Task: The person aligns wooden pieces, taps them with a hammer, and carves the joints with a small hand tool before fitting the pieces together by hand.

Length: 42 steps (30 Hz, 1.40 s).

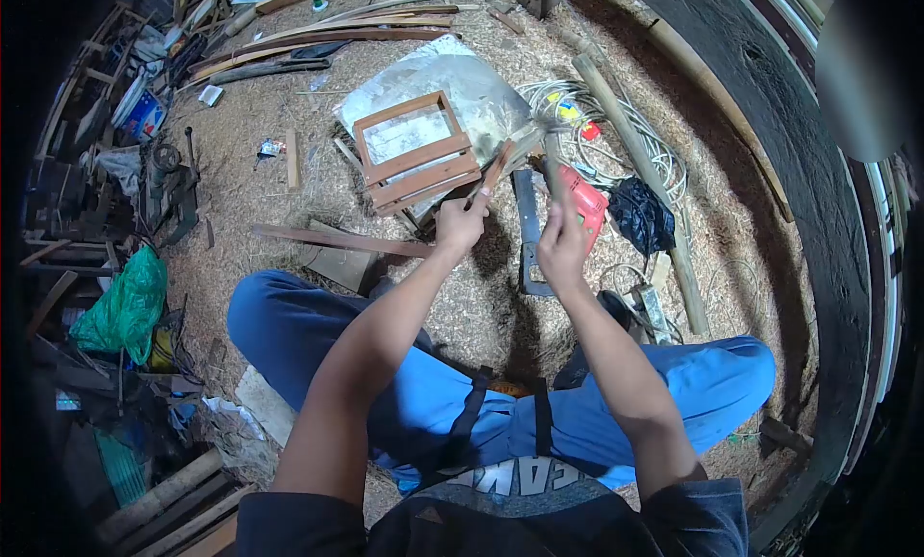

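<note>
My left hand (460, 226) is closed round the near end of a short reddish wood strip (500, 164), which points up and away. My right hand (563, 244) grips the handle of what looks like a hammer (553, 167). Its head is smeared by motion near the strip's far end, so I cannot tell whether they touch. Left of the strip, a small slatted wooden frame (409, 103) rests on a grey sheet (481, 90). A hand saw (528, 220) lies between my hands, and a red power tool (590, 203) lies just beyond my right hand.
Wood shavings cover the ground. A long wood strip (337, 240) lies near my left knee. On the right are a black plastic bag (642, 215), a coiled cable (664, 143) and a pole (626, 129). Long strips (385, 23) lie at the back; a green bag (125, 307) sits left.
</note>
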Motion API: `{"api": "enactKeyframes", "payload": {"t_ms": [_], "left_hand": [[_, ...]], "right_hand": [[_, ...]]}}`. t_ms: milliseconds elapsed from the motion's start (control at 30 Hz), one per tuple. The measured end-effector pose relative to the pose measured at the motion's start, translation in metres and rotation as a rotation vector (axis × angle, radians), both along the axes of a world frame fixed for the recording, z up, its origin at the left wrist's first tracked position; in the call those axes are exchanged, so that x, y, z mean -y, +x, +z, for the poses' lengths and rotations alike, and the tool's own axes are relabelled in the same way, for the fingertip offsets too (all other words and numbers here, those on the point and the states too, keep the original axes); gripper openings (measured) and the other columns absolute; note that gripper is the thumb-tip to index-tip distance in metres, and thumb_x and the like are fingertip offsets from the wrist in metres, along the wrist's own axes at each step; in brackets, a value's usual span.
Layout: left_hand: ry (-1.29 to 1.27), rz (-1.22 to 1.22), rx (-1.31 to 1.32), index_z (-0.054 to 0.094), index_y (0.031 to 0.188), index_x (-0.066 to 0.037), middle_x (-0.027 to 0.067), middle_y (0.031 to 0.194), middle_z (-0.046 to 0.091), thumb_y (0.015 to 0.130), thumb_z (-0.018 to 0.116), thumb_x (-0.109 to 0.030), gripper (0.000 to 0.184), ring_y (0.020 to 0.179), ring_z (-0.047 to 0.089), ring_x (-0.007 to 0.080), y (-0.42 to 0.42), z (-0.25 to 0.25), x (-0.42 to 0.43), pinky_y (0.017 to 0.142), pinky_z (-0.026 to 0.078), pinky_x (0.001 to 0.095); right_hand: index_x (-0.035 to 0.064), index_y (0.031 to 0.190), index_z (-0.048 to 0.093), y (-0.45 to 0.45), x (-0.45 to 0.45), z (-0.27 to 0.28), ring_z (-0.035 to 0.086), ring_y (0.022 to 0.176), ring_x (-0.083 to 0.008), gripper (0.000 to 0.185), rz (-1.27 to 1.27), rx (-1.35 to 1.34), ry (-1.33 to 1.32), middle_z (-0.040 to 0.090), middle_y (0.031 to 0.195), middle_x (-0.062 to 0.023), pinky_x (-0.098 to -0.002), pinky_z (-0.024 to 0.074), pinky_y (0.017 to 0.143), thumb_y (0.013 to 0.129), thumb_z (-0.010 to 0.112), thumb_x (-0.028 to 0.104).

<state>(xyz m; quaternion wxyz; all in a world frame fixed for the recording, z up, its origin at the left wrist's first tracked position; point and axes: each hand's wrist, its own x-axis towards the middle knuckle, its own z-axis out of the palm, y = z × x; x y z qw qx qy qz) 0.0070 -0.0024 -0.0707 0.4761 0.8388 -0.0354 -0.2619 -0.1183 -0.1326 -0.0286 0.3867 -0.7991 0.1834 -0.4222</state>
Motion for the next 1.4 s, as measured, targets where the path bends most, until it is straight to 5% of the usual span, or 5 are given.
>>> {"api": "enactKeyframes", "payload": {"t_ms": [100,867,1067,1200,1400], "left_hand": [[0.074,-0.061,0.128,0.077,0.076,-0.004,0.0106,0.061,0.068,0.095,0.064,-0.061,0.061,0.061,0.067,0.0244,0.006,-0.002,-0.001,0.067,0.053,0.0391],[-0.113,0.038,-0.152,0.065,0.075,-0.002,0.0025,0.053,0.054,0.098,0.066,-0.053,0.056,0.041,0.049,0.0123,0.002,-0.008,0.005,0.039,0.036,0.0285],[-0.198,0.017,-0.133,0.062,0.073,-0.002,0.005,0.054,0.054,0.102,0.06,-0.051,0.057,0.04,0.048,0.0141,-0.001,0.003,0.007,0.038,0.036,0.0288],[-0.299,0.03,-0.182,0.062,0.075,-0.002,0.0066,0.056,0.055,0.104,0.055,-0.053,0.06,0.04,0.048,0.0137,-0.007,0.03,0.011,0.037,0.034,0.029],[-0.548,-0.181,-0.315,0.061,0.091,-0.001,0.0073,0.058,0.056,0.106,0.042,-0.06,0.064,0.039,0.046,0.0132,-0.004,0.049,0.008,0.033,0.029,0.0271]], "right_hand": [[0.0008,0.142,0.055,-0.013,-0.001,-0.011,0.069,0.094,-0.05,0.039,0.025,-0.649,0.321,0.067,0.099,-0.0359,-0.0532,0.0538,0.082,0.106,0.048,0.013],[0.0005,0.148,0.049,0.011,0.013,0.022,0.07,0.1,-0.0459,0.044,-0.038,-0.036,-0.016,0.068,0.111,-0.0333,-0.0451,0.0556,0.081,0.105,0.049,0.013],[-0.0011,0.128,0.063,-0.013,0.002,-0.065,0.067,0.097,-0.0513,0.034,0.051,-0.932,0.337,0.068,0.101,-0.035,-0.0538,0.0538,0.084,0.104,0.05,0.019],[-0.0015,0.112,0.069,-0.022,-0.014,-0.062,0.069,0.086,-0.0499,0.033,-0.034,-0.69,0.33,0.069,0.084,-0.0317,-0.0543,0.0535,0.078,0.103,0.055,0.027],[-0.0015,0.091,0.067,0.018,0.024,-0.018,0.05,0.065,-0.0148,0.04,-0.079,-0.37,0.558,0.057,0.066,-0.0048,-0.0345,0.0411,0.061,0.103,0.062,0.036]]}}
